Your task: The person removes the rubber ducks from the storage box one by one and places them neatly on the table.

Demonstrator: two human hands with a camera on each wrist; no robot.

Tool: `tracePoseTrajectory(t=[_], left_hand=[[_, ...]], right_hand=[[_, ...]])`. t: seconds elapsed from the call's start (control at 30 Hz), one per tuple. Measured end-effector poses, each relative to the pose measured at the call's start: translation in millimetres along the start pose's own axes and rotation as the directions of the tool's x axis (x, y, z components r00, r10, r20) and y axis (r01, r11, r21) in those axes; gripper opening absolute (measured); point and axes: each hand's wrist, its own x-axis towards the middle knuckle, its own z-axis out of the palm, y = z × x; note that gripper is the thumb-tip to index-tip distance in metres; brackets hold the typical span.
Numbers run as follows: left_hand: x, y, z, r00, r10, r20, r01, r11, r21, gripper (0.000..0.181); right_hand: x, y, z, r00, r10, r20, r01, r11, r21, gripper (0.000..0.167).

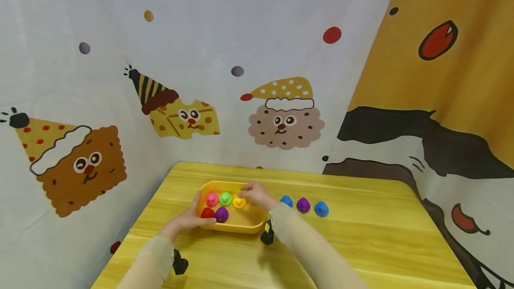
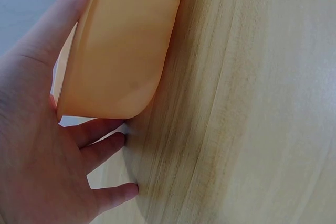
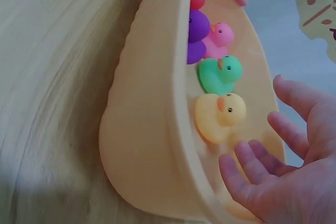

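Note:
A yellow-orange plastic basin (image 1: 245, 226) sits on the wooden table. My left hand (image 1: 188, 220) holds its left front corner, thumb over the front rim and the other fingers at the left end. Over the right part of the basin is my right hand (image 3: 294, 156), fingers spread and holding nothing, close to a yellow rubber duck (image 3: 218, 119). Left of that duck stand a green duck (image 1: 225, 199) and a pink duck (image 1: 212, 199). Nearer the front wall are a purple duck (image 1: 221, 214) and a red duck (image 1: 207, 213), partly hidden by the wall in the right wrist view.
To the right of the basin, a blue duck (image 1: 287, 200), a purple duck (image 1: 303, 205) and another blue duck (image 1: 321, 208) stand in a row on the table (image 1: 373, 235). Behind the table hangs a white cloth (image 1: 225, 21) with cartoon prints.

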Motion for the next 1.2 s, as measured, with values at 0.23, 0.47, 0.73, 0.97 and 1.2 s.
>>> tracePoseTrajectory(t=[0.23,0.47,0.73,0.97,1.2], left_hand=[[2.4,-1.7,0.6,1.000,-0.004,-0.002,0.004,1.000,0.002,0.124],[6.5,-3.5,0.9,1.000,-0.028,-0.010,0.028,1.000,0.014,0.124],[8.5,-6.4,0.6,1.000,-0.025,-0.019,0.025,1.000,0.001,0.122],[6.2,-4.4,1.3,1.000,-0.011,-0.015,0.011,1.000,-0.003,0.123],[6.3,-5.1,1.8,1.000,-0.002,-0.016,0.002,1.000,0.000,0.125]], right_hand=[[14.1,15.8,11.7,1.000,0.006,-0.030,-0.007,0.999,-0.044,0.040],[15.1,22.1,16.7,0.999,-0.024,-0.030,0.023,0.999,-0.040,0.037],[16.1,22.7,21.5,0.997,-0.052,-0.052,0.049,0.997,-0.066,0.034],[15.0,23.9,21.5,0.993,-0.101,-0.054,0.094,0.987,-0.129,0.036],[14.6,23.6,23.2,0.992,-0.109,-0.057,0.095,0.975,-0.201,0.035]])
